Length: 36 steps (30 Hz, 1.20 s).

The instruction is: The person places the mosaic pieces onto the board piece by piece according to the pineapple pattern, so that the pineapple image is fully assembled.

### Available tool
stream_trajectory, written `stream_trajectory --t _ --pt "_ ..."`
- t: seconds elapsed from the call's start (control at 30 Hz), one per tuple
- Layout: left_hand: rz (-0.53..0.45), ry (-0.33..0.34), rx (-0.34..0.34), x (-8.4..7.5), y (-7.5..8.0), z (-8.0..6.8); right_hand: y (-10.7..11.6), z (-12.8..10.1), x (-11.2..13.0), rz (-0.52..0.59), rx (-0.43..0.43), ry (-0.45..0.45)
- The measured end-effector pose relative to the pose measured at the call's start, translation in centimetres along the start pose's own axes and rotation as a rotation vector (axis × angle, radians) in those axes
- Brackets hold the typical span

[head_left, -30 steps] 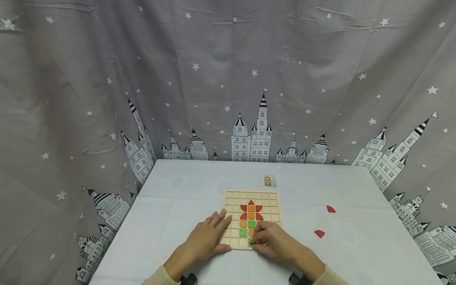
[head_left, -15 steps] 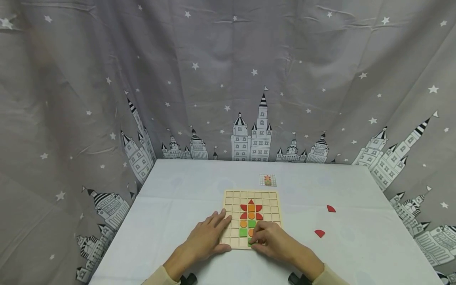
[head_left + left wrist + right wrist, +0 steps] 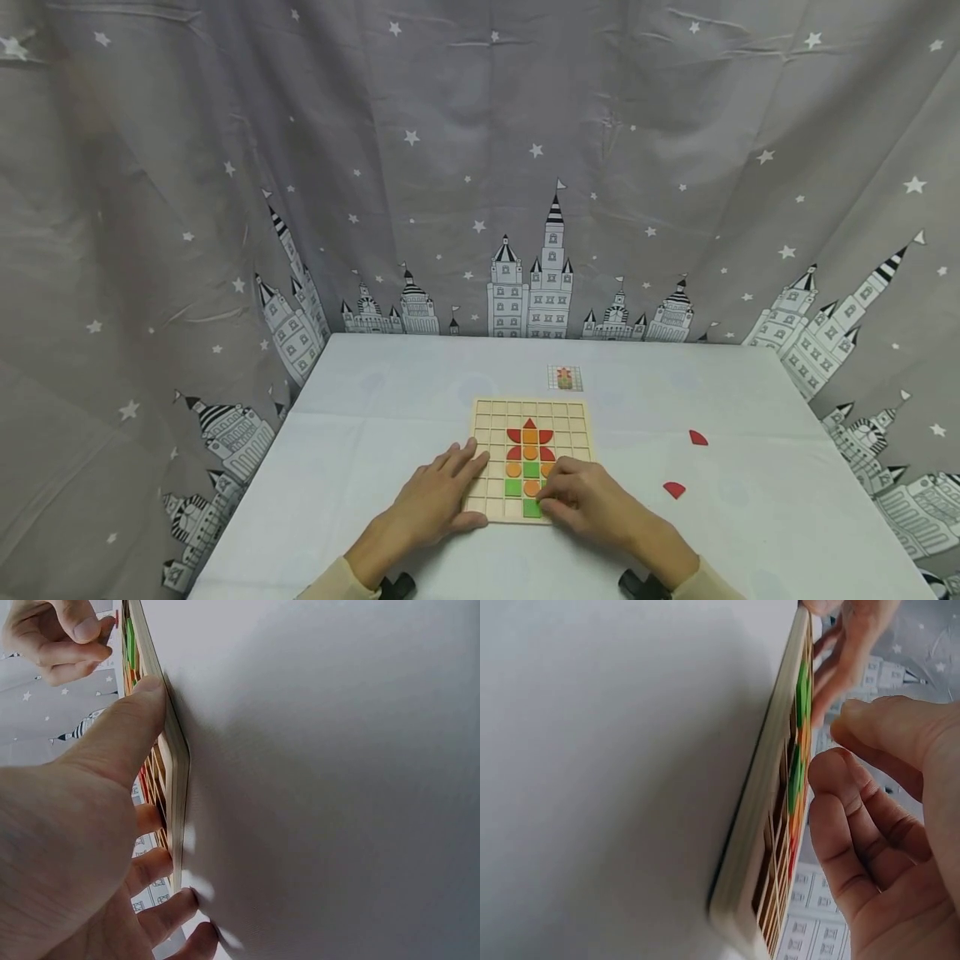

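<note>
In the head view, the wooden grid board (image 3: pixel 531 458) is seen lying flat on the white table (image 3: pixel 360 433), with the left hand (image 3: pixel 438 498) laid on its near left corner, fingers extended, and the right hand (image 3: pixel 588 500) resting on its near right part, fingers curled just beside the green square piece (image 3: pixel 532 508) in the nearest row. In the left wrist view, the board (image 3: pixel 174 761) is braced by the thumb (image 3: pixel 124 735) against its near edge, the other fingers lying straight over the grid. In the right wrist view, the right hand's fingers (image 3: pixel 855 817) are shown bent over the board (image 3: pixel 761 802) beside the green pieces (image 3: pixel 796 780); whether a piece is pinched cannot be told.
</note>
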State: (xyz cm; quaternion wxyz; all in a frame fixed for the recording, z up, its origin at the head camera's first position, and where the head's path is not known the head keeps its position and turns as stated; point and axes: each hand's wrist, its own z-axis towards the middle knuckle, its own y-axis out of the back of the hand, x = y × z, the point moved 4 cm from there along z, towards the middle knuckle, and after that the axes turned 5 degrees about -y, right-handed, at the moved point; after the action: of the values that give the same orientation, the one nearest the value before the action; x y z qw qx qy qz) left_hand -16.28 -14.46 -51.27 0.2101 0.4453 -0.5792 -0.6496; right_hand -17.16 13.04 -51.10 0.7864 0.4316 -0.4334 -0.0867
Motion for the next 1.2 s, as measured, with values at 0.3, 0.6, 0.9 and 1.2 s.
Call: stream_trajectory --t 0.3,0.6,0.9,1.2 --pt "-0.049 0.016 0.025 0.1 0.1 0.3 2.6 -1.6 -2.2 -0.082 -0.074 -0.134" --pt "-0.051 0.022 0.029 -0.1 0.1 0.1 5.8 -5.0 -4.5 -0.170 -0.180 -0.272" --pt "-0.040 0.015 0.017 0.0 0.3 0.1 8.6 -8.3 -7.0 -0.244 -0.234 -0.328" --pt "-0.035 0.013 0.016 0.0 0.1 -0.1 9.5 -10.2 -8.7 -0.283 -0.149 -0.520"
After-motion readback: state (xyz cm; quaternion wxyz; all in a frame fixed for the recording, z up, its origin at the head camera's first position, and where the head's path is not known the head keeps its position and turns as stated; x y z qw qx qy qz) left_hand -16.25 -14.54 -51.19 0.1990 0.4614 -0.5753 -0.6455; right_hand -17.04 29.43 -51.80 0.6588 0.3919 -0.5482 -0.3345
